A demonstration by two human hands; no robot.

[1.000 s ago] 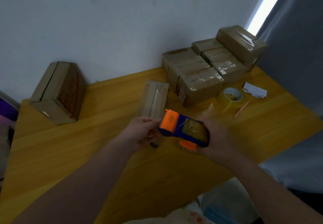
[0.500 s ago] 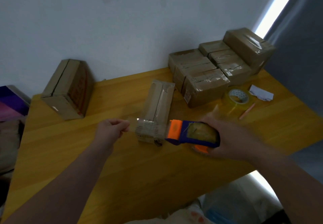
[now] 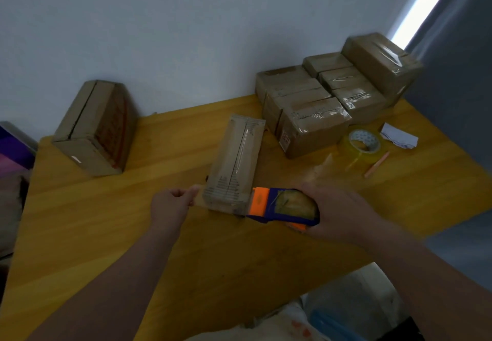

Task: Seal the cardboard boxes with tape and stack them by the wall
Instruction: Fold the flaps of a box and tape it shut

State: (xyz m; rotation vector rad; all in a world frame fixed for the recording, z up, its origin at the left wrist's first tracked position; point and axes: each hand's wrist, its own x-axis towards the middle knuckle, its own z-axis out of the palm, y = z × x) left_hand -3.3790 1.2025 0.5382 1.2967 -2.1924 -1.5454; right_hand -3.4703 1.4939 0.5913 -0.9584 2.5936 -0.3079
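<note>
Since a second ago the hands have spread apart: the left hand (image 3: 170, 204) pinches the tape end (image 3: 197, 197) just left of the narrow box's (image 3: 235, 154) near end, and the right hand (image 3: 343, 212) grips the tape dispenser (image 3: 282, 207) just right of it. The box lies on the bench (image 3: 239, 260).

Left hand (image 3: 170, 208) pinches tape end, right hand (image 3: 338, 212) grips dispenser (image 3: 282, 207) at narrow box (image 3: 235, 162) near end; sealed boxes (image 3: 330, 101) stacked by wall.
</note>
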